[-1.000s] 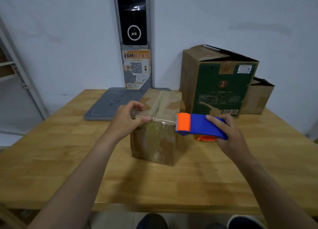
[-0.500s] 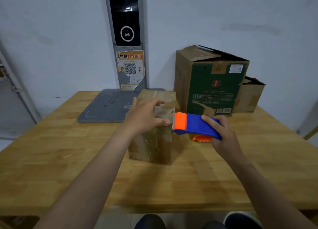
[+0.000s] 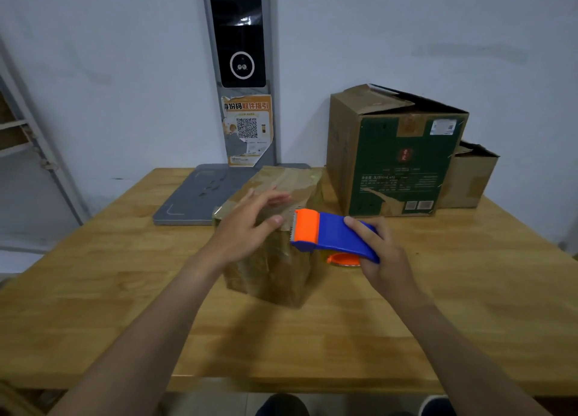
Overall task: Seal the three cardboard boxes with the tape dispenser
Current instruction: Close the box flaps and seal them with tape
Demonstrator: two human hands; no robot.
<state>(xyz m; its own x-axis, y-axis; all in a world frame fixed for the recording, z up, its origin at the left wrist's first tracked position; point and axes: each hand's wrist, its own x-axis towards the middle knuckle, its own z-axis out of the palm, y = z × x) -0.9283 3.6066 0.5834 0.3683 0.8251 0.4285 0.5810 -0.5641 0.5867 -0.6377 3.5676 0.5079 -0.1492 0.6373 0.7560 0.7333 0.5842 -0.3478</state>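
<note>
A wooden table (image 3: 469,306) carries three cardboard boxes. The tall green-printed box (image 3: 397,159) stands at the back right with its top flaps loose. The taped box (image 3: 275,271) sits at the table's centre, its brown top and sides glossy with tape. A flat grey slab (image 3: 194,196) lies behind it to the left. The small brown box (image 3: 469,177) stands open behind the green one. The blue-and-orange tape dispenser (image 3: 331,237) is held at the centre box's upper right edge, toothed orange head towards the cardboard. The right hand (image 3: 384,259) grips its blue handle. The left hand (image 3: 247,231), fingers spread and motion-blurred, is over the box top, holding nothing.
</note>
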